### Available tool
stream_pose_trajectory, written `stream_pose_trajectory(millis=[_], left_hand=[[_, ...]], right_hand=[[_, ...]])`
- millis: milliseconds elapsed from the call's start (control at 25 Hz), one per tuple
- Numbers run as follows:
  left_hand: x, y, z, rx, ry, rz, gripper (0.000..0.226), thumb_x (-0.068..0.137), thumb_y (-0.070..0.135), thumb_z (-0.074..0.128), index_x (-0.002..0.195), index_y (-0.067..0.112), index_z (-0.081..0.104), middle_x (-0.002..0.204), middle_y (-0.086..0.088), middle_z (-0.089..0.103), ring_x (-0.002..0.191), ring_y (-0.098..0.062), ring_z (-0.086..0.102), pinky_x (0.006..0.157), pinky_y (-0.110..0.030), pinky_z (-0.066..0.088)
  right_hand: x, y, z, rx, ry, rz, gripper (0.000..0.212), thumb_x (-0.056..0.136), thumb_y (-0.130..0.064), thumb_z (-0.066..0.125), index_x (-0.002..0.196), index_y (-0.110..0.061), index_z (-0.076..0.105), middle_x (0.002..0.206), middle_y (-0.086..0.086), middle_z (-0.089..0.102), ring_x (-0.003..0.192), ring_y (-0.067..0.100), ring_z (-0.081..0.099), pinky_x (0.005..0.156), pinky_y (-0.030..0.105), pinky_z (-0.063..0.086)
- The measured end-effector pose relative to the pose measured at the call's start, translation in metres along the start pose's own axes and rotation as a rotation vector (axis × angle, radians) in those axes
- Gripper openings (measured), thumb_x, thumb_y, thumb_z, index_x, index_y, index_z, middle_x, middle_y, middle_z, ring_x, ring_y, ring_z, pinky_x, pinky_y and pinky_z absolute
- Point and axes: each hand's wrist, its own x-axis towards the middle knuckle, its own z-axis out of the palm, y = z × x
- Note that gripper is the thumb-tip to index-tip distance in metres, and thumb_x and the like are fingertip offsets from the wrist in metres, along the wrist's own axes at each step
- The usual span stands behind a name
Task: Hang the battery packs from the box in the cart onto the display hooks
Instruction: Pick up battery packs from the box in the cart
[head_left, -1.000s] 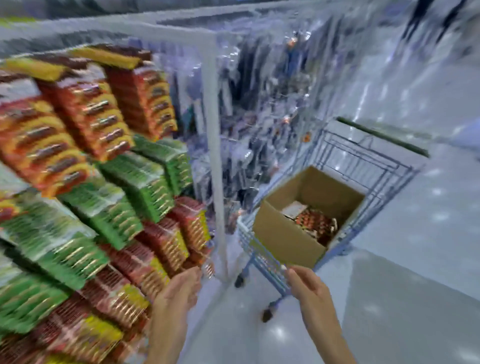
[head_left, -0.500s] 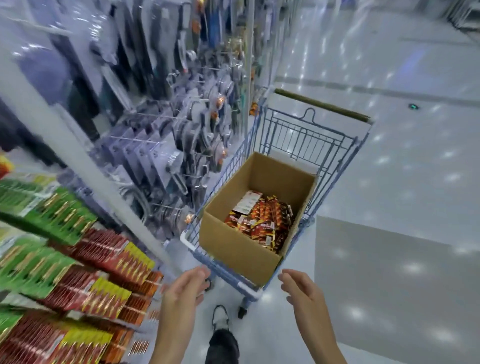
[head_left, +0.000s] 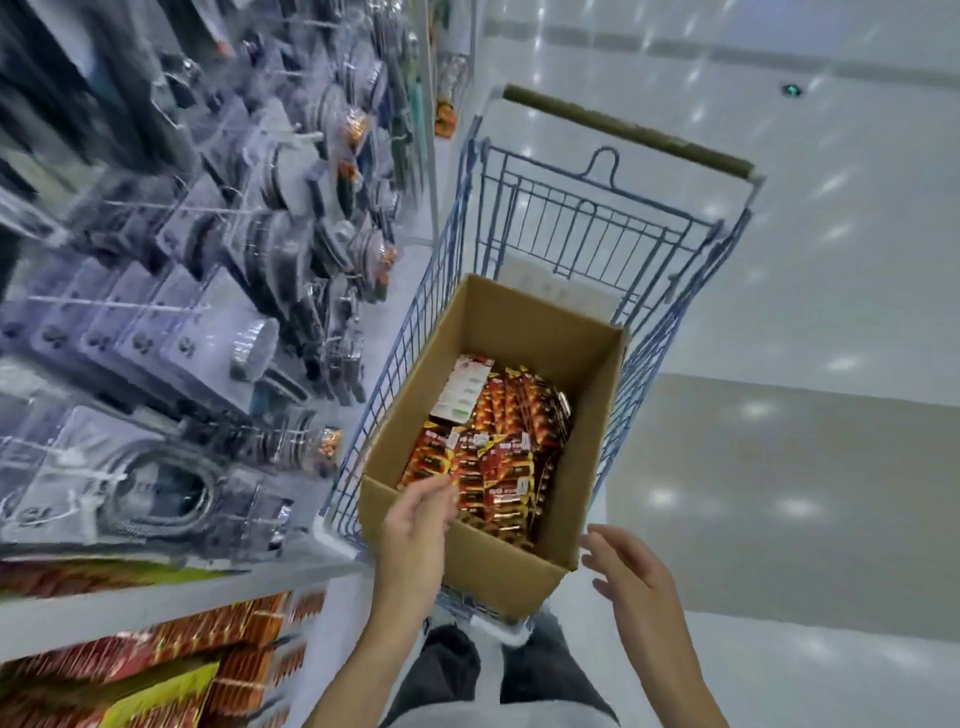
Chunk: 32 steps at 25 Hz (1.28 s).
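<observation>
Below the head camera, a blue wire cart with a brown handle bar, and inside it an open cardboard box. At the bottom of the box, red and orange battery packs in a loose heap, with one white-backed card on top; print on the packs too blurred to read. Over the near box edge, the left hand, fingers bent and close to the packs, grip not clear. Just beside the box's right corner, the right hand, open, fingers spread, holding nothing. To the left, display hooks with grey blister packs, and lower, more red hanging packs. Between the arms, dark trousers.
</observation>
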Motion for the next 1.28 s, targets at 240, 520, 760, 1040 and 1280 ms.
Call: stream_pose_trajectory(millis=[240, 520, 760, 1040, 1280], left_hand=[[0.146, -0.028, 0.066, 0.491, -0.052, -0.204, 0.036, 0.096, 0.015, 0.066, 0.132, 0.01, 0.066, 0.127, -0.004, 0.068, 0.109, -0.019, 0.064, 0.091, -0.032, 0.051], [0.215, -0.111, 0.113, 0.802, -0.15, -0.47, 0.041, 0.095, 0.009, 0.073, 0.132, -0.001, 0.06, 0.135, -0.015, 0.062, 0.13, -0.034, 0.056, 0.106, -0.035, 0.044], [0.232, -0.162, 0.126, 0.824, -0.21, -0.524, 0.049, 0.083, 0.013, 0.086, 0.128, 0.011, 0.067, 0.132, -0.009, 0.066, 0.131, -0.032, 0.056, 0.116, -0.042, 0.04], [0.236, -0.118, 0.117, 0.455, -0.212, -0.348, 0.022, 0.09, 0.011, 0.078, 0.111, 0.017, 0.076, 0.105, 0.008, 0.077, 0.106, -0.015, 0.07, 0.098, -0.031, 0.051], [0.197, -0.028, 0.072, -0.054, -0.151, -0.271, 0.017, 0.097, 0.021, 0.072, 0.108, 0.009, 0.075, 0.105, -0.005, 0.08, 0.104, -0.024, 0.076, 0.087, -0.043, 0.063]], right_hand=[[0.057, -0.021, 0.002, -0.031, -0.064, 0.077, 0.018, 0.099, -0.035, 0.063, 0.107, -0.025, 0.074, 0.102, -0.015, 0.075, 0.103, 0.007, 0.068, 0.086, 0.026, 0.053], [0.099, -0.042, -0.006, -0.057, -0.122, 0.095, 0.015, 0.098, -0.035, 0.063, 0.106, -0.03, 0.075, 0.104, -0.021, 0.074, 0.102, 0.0, 0.067, 0.085, 0.021, 0.053], [0.11, -0.048, -0.005, -0.048, -0.183, 0.119, 0.014, 0.099, -0.031, 0.062, 0.103, -0.036, 0.074, 0.107, -0.016, 0.076, 0.105, 0.001, 0.068, 0.085, 0.02, 0.051], [0.119, -0.06, -0.008, -0.043, -0.187, 0.092, 0.014, 0.097, -0.032, 0.062, 0.103, -0.034, 0.075, 0.105, -0.015, 0.076, 0.106, 0.005, 0.069, 0.088, 0.026, 0.053], [0.135, -0.067, -0.008, -0.08, -0.186, 0.052, 0.015, 0.096, -0.036, 0.064, 0.105, -0.032, 0.076, 0.106, -0.012, 0.076, 0.108, 0.008, 0.069, 0.096, 0.035, 0.053]])
